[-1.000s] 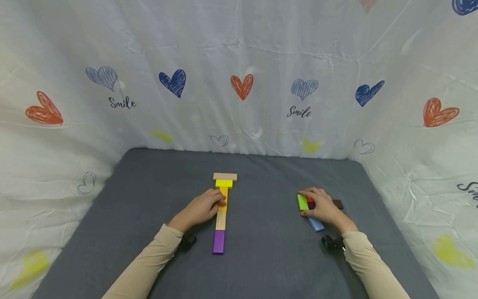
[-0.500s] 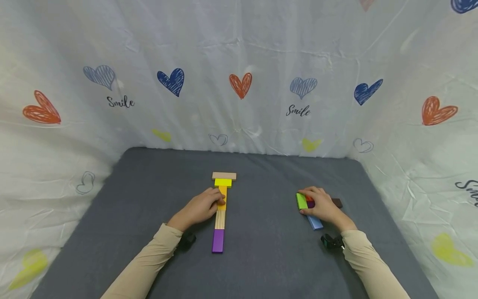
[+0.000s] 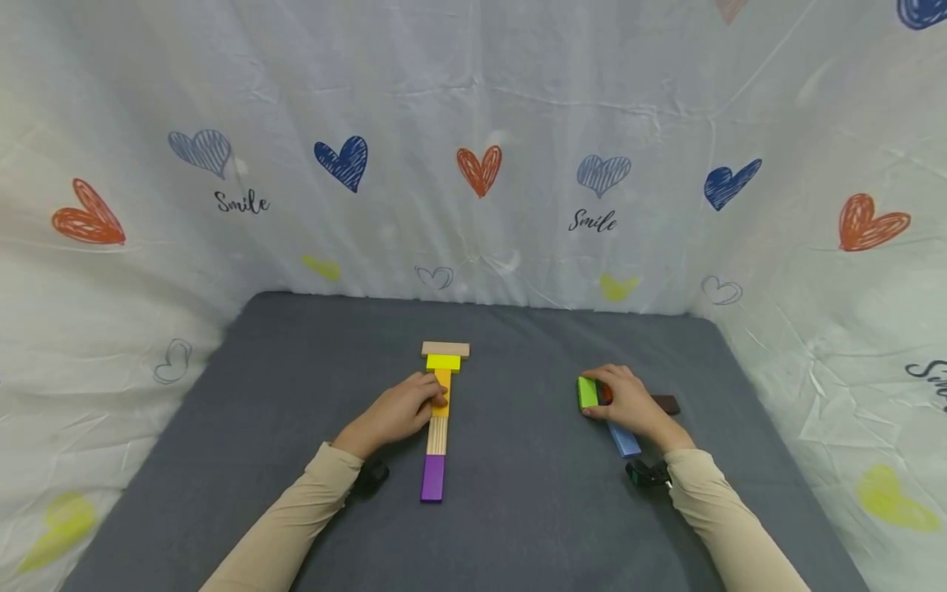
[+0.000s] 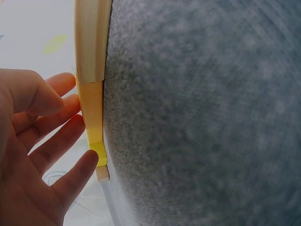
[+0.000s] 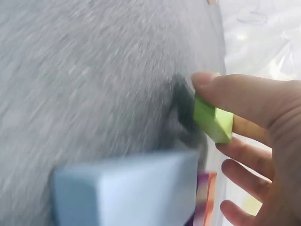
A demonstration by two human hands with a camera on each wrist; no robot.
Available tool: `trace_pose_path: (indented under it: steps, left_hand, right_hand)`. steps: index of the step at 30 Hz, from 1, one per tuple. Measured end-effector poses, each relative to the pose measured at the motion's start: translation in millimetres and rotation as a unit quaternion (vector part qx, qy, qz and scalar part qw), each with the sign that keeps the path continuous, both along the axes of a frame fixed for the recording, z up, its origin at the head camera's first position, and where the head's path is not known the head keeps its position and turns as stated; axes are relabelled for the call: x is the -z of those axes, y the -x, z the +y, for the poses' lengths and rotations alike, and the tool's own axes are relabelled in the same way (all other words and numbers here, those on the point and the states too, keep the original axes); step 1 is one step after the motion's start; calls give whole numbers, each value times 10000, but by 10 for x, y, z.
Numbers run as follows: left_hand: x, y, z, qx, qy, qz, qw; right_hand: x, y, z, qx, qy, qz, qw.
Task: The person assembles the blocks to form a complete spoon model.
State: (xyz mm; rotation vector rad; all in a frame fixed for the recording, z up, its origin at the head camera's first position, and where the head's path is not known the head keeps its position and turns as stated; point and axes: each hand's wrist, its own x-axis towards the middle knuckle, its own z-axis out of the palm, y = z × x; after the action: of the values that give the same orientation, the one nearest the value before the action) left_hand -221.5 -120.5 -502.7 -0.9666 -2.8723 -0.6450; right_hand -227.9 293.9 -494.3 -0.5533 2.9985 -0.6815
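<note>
In the head view, my left hand [image 3: 388, 418] touches the orange block [image 3: 440, 409] in a lengthwise row. In the left wrist view, its fingers are spread and loosely extended, fingertips at the row and thumb apart from it. The row also has a tan block [image 3: 446, 349] across the far end, a yellow block [image 3: 443, 363], a ridged pale wooden block [image 3: 437, 436] and a purple block [image 3: 432, 478]. My right hand [image 3: 632, 409] pinches a bright green block [image 3: 588, 394] between thumb and fingers; the right wrist view shows a shadow beside the green block [image 5: 214, 120].
Around the right hand lie a light blue block [image 3: 625, 441], a dark brown block [image 3: 667, 404] and a red block [image 3: 606, 394], partly hidden. A dark grey cloth [image 3: 518, 510] covers the table. White curtains [image 3: 533, 99] printed with hearts surround it.
My right hand has moved slightly left and away from me with the green block, off from the other blocks there. My left hand stays at the orange block.
</note>
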Motion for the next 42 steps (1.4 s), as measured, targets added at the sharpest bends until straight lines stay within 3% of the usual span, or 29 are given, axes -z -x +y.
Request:
trace_pose_path:
  steps: [8,21,29,36,42]
  left_hand:
    - [10,-2,-17,23,-17,-13,10000]
    - [34,-3,-20,35,-43,-77,10000]
    - [17,-9,-32,-13,-47,-86,10000]
    - [19,1,-25,17,-32,-96,9999]
    - [20,8,-24,48,-53,-77,9999]
  right_hand:
    - [-9,198,-334,-105,131,57,9998]
    - [28,649,-1028,-376,665,-115,9970]
    - [-25,920,-1445,-161,1019,-12,9947]
    - [-65,1097,-1823,-262,960,-79,9950]
    - [-113,1182,-2142,-481,510,-80,9975]
